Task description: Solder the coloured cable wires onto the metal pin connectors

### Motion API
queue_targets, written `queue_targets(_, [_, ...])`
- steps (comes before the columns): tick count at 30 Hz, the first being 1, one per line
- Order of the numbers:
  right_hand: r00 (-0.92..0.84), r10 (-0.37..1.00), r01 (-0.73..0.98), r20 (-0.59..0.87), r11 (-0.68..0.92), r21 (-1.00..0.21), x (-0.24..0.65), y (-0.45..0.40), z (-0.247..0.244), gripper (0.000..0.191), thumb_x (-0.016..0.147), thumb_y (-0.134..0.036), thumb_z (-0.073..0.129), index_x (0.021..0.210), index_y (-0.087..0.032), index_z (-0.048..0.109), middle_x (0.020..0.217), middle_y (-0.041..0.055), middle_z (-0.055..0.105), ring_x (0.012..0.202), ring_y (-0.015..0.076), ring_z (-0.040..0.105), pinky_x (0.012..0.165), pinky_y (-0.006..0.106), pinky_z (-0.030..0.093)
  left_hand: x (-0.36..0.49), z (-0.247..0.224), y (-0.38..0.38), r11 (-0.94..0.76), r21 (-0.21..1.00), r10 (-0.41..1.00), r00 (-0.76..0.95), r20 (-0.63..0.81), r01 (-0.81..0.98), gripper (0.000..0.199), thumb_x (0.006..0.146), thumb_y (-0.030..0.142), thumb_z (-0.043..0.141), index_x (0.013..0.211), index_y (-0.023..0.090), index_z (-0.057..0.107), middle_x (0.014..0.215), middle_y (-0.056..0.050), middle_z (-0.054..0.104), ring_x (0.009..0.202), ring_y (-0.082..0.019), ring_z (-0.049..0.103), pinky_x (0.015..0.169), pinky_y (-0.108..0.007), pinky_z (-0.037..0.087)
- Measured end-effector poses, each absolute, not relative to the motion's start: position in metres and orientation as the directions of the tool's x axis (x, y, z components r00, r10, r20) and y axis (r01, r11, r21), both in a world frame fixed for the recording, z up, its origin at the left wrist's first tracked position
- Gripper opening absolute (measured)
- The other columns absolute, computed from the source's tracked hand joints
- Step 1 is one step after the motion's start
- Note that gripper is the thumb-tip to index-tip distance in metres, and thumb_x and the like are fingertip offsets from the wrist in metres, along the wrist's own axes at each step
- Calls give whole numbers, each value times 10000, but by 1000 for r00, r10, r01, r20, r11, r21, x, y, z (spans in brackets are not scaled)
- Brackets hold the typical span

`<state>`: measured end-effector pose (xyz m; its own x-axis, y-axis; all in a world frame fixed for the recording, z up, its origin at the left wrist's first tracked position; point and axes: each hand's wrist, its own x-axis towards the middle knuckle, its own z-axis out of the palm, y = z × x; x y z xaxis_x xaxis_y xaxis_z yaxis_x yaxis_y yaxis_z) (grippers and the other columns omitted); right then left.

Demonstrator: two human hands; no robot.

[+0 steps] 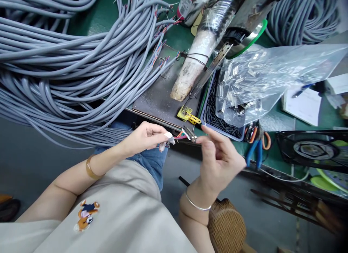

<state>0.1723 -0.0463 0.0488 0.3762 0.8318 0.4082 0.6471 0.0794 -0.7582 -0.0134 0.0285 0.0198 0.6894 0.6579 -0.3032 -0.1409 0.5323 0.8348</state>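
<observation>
Shirt (122, 209), beige, nearest; connector (189, 134) with coloured wires (179, 135), between my hands.
Left hand (149, 137): pinching just behind the wires, best kept steady. Right hand (219, 159): half-curled at the connector; whether gripping, I cannot tell.

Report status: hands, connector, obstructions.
Left hand pinching near base of coloured wires. Right hand at connector, grip unclear. Nothing visibly blocking; yellow clip just beyond.

Tilted connector (189, 134) with colored wires (179, 136)
</observation>
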Motion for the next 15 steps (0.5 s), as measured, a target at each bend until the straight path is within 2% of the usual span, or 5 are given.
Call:
queue_targets(2, [290, 895, 668, 338, 64, -741, 174, -47, 50, 214, 924, -331, 709, 1100, -239, 788, 686, -24, 697, 457, 67, 427, 448, 227, 332, -14, 17, 32, 576, 811, 536, 796, -283, -100, 313, 833, 396, 765, 862, 85, 783, 608, -25, 671, 437, -38, 413, 429, -194, 272])
queue_targets(5, [235, 890, 725, 391, 107, -680, 173, -51, 50, 160, 922, -276, 705, 1051, -251, 795, 772, -11, 726, 467, 60, 406, 441, 226, 334, -13, 11, 36, 656, 746, 475, 832, -286, -118, 307, 761, 380, 840, 853, 93, 782, 662, -39, 706, 470, -45, 468, 446, -187, 334])
queue_targets(10, [106, 874, 818, 474, 194, -542, 173, -54, 48, 269, 898, -213, 726, 1154, -286, 764, 855, -16, 759, 476, 56, 446, 485, 210, 436, -7, 5, 32, 615, 750, 679, 646, -349, -242, 313, 673, 314, 902, 860, 104, 765, 662, -35, 729, 486, -50, 503, 464, -175, 379])
queue_targets(13, [91, 896, 849, 434, 157, -504, 172, -49, 43, 303, 937, -217, 680, 1232, -262, 731, 870, -1, 766, 511, 66, 534, 555, 209, 504, -4, 8, 25, 488, 835, 799, 514, -312, -252, 232, 710, 261, 871, 857, 112, 769, 759, -52, 769, 629, -96, 644, 612, -204, 522])
queue_targets(15, [90, 916, 859, 390, 127, -496, 171, -47, 40, 297, 968, -224, 634, 1252, -230, 720, 872, 14, 774, 538, 75, 586, 575, 207, 517, -4, 12, 19, 344, 911, 880, 416, -227, -230, 161, 746, 232, 836, 845, 120, 774, 842, -71, 796, 757, -135, 710, 731, -234, 572])
